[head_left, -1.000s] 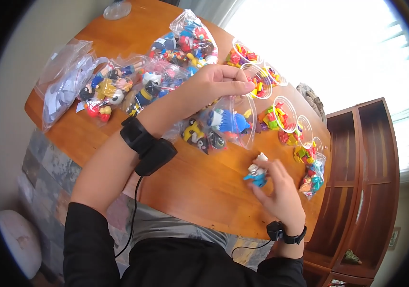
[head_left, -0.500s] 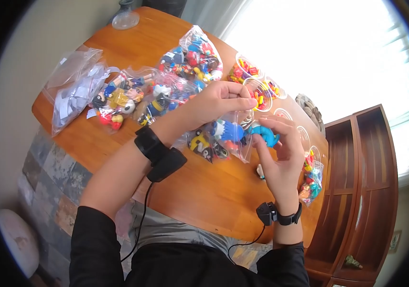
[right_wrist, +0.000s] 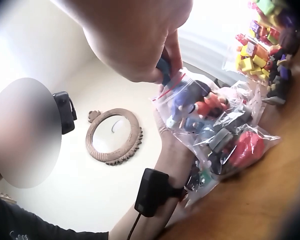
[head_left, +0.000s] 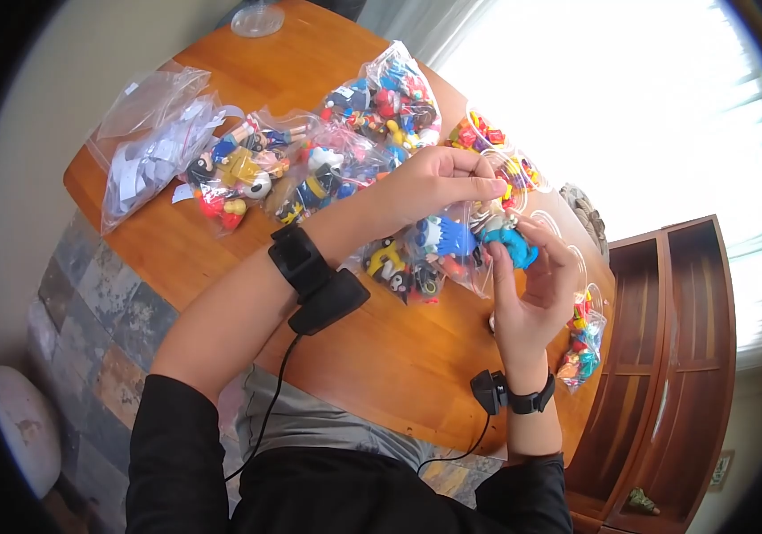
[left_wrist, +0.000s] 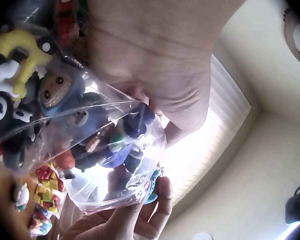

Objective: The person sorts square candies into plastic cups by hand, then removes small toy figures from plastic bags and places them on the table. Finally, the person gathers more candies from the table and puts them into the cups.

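Note:
My left hand [head_left: 452, 182] pinches the top edge of a clear zip bag [left_wrist: 97, 192] filled with small toy figures. A blue one, a yellow one and dark ones show through the plastic. My right hand [head_left: 537, 303] holds a turquoise toy figure [head_left: 510, 246] with a pale top between thumb and fingers, right at the mouth of the bag. In the left wrist view, that turquoise figure [left_wrist: 152, 189] is partly hidden by the bag and my fingers. In the right wrist view, the bag's red zip strip [right_wrist: 171, 87] shows beside my hand.
More bags of figures [head_left: 243, 169] lie to the left and behind, beside a bag of white paper slips [head_left: 154, 169]. Clear tubs of colourful pieces [head_left: 479, 133] line the far right edge, with a small bag [head_left: 584, 347] nearer. Another small figure [left_wrist: 21, 196] stands on the table.
My right hand has picked the turquoise figure up off the table and carried it up and left to the bag's mouth. My left hand keeps its pinch on the bag.

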{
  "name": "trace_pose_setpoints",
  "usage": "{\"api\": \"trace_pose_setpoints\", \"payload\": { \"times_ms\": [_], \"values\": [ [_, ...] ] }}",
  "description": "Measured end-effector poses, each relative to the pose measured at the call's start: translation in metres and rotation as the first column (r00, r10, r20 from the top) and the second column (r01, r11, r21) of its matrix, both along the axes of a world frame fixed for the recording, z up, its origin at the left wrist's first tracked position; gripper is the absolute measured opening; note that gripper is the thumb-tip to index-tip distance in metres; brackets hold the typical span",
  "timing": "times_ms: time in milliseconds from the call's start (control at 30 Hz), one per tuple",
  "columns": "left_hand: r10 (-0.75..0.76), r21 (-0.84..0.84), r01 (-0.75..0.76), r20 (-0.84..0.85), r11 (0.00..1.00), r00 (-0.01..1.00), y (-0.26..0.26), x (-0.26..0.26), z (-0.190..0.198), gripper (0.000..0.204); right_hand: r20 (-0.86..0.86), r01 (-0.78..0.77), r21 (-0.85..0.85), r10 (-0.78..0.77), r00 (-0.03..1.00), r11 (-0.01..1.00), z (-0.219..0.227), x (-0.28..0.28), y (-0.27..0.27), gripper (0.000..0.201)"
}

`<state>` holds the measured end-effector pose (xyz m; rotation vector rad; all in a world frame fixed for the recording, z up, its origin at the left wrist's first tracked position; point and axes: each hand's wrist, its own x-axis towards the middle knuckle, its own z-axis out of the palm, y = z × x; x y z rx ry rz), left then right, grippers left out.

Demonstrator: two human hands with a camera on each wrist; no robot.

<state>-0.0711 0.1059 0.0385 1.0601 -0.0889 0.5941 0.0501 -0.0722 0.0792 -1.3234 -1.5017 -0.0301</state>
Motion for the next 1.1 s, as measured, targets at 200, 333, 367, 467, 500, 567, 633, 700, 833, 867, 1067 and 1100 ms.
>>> {"api": "trace_pose_setpoints", "payload": {
  "times_ms": [200, 333, 367, 467, 500, 567, 633, 700, 833, 867, 1067, 1100],
  "values": [
    [0.025, 0.062, -0.024, -0.013, 0.998, 1.000, -0.006, 0.001, 0.003, 0.013, 0.328, -0.057, -0.100, 0.087, 0.941, 0.993, 0.008, 0.006, -0.005, 0.036],
    [0.073, 0.105, -0.073, 0.007, 0.992, 0.997, -0.008, 0.000, 0.005, 0.014, 0.447, -0.016, -0.124, 0.070, 0.892, 0.992, 0.025, -0.010, -0.005, 0.033],
    [0.069, 0.106, -0.070, 0.006, 0.992, 0.998, -0.007, 0.000, 0.004, 0.014, 0.446, -0.013, -0.123, 0.067, 0.893, 0.992, 0.025, -0.013, -0.004, 0.033],
    [0.063, 0.117, -0.067, 0.039, 0.991, 0.997, -0.005, 0.002, 0.000, 0.014, 0.389, 0.090, -0.145, -0.027, 0.921, 0.985, 0.023, -0.013, -0.003, 0.033],
    [0.073, 0.137, -0.077, 0.032, 0.988, 0.997, -0.005, 0.002, -0.001, 0.014, 0.373, 0.110, -0.163, -0.042, 0.927, 0.980, 0.018, -0.008, -0.003, 0.034],
    [0.091, 0.160, -0.094, 0.030, 0.983, 0.995, -0.003, 0.003, 0.000, 0.015, 0.361, 0.123, -0.178, -0.052, 0.931, 0.976, 0.018, -0.006, -0.003, 0.034],
    [0.074, 0.152, -0.080, 0.042, 0.985, 0.996, -0.005, 0.003, -0.001, 0.015, 0.425, 0.094, -0.242, 0.018, 0.905, 0.966, 0.021, -0.011, -0.012, 0.039],
    [0.088, 0.141, -0.090, 0.018, 0.986, 0.996, -0.005, 0.001, 0.001, 0.015, 0.423, 0.060, -0.260, 0.058, 0.904, 0.964, 0.029, -0.015, -0.016, 0.041],
    [0.115, 0.129, -0.112, -0.017, 0.985, 0.993, -0.006, 0.001, 0.005, 0.018, 0.431, 0.022, -0.246, 0.089, 0.898, 0.969, 0.035, -0.001, -0.030, 0.046],
    [0.113, 0.127, -0.110, -0.014, 0.986, 0.994, -0.006, 0.001, 0.005, 0.018, 0.325, 0.048, -0.242, 0.035, 0.945, 0.969, 0.030, 0.008, -0.037, 0.039],
    [0.145, 0.100, -0.139, -0.056, 0.985, 0.988, -0.007, 0.001, 0.005, 0.019, 0.445, 0.289, -0.565, -0.009, 0.895, 0.773, 0.020, 0.046, -0.071, 0.032],
    [0.154, 0.113, -0.147, -0.054, 0.983, 0.987, -0.006, 0.001, 0.005, 0.019, 0.606, 0.369, -0.598, 0.100, 0.789, 0.711, 0.013, 0.049, -0.078, 0.036]
  ]
}}
